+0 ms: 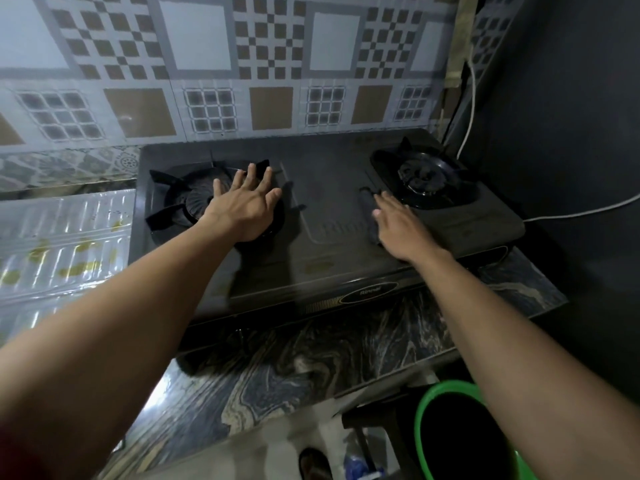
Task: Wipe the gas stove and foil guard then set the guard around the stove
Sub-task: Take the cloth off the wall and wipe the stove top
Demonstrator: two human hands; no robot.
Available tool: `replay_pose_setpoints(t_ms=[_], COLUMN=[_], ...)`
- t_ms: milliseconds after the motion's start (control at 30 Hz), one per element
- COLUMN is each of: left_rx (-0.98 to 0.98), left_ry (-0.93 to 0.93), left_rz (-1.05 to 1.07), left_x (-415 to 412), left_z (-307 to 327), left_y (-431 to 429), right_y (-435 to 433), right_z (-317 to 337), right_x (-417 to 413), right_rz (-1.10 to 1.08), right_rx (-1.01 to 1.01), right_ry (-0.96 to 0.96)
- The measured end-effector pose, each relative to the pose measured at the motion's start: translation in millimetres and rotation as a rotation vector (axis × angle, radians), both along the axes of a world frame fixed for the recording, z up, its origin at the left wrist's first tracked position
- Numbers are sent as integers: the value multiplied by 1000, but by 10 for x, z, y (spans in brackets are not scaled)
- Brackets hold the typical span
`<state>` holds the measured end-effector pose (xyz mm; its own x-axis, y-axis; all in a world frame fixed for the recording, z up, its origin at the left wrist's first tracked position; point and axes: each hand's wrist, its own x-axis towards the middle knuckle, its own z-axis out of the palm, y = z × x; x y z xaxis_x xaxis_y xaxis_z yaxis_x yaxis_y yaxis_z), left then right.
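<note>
A black two-burner gas stove (322, 202) stands on a marbled counter. My left hand (242, 206) is spread flat, fingers apart, over the right part of the left burner grate (173, 202) and holds nothing. My right hand (401, 230) presses a dark cloth (367, 206) onto the stove top, just left of the right burner (426, 178). Most of the cloth is hidden under the palm. The foil guard (62, 237) lies to the left of the stove, shiny and ribbed, with yellowish stains on it.
The patterned tile wall (207, 64) rises right behind the stove and a dark wall (571, 133) closes the right side. A white cable (471, 109) hangs near the right burner. Below the counter edge (311, 358) stands a green bucket (429, 403).
</note>
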<state>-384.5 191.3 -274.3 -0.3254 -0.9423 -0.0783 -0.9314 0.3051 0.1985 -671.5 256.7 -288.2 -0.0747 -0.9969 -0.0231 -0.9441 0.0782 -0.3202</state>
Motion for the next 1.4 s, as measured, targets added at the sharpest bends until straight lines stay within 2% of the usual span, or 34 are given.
replay_pose_setpoints(t_ms=[67, 133, 367, 533, 767, 867, 1000, 1167, 1400], left_rx=[11, 14, 30, 35, -13, -95, -177, -128, -55], left_ry=[25, 39, 45, 28, -17, -35, -46, -20, -59], left_rz=[-16, -26, -16, -1, 23, 12, -82, -174, -201], left_x=[9, 24, 12, -11, -64, -188, -527, -1113, -1553], left_z=[-3, -2, 17, 31, 39, 46, 42, 7, 28], left_y=[10, 5, 4, 35, 60, 100, 105, 70, 9], right_y=[63, 103, 548, 726, 663, 610, 528, 520, 463], right_z=[-10, -11, -106, -169, -134, -80, -10, -102, -140], right_x=[21, 222, 1308, 1248, 518, 198, 233, 84, -699], right_rz=[-64, -40, 330, 467, 308, 199, 158, 202, 117], right_rx=[-9, -30, -138, -194, -138, -110, -74, -109, -112], right_ry=[6, 27, 10, 40, 56, 76, 137, 16, 64])
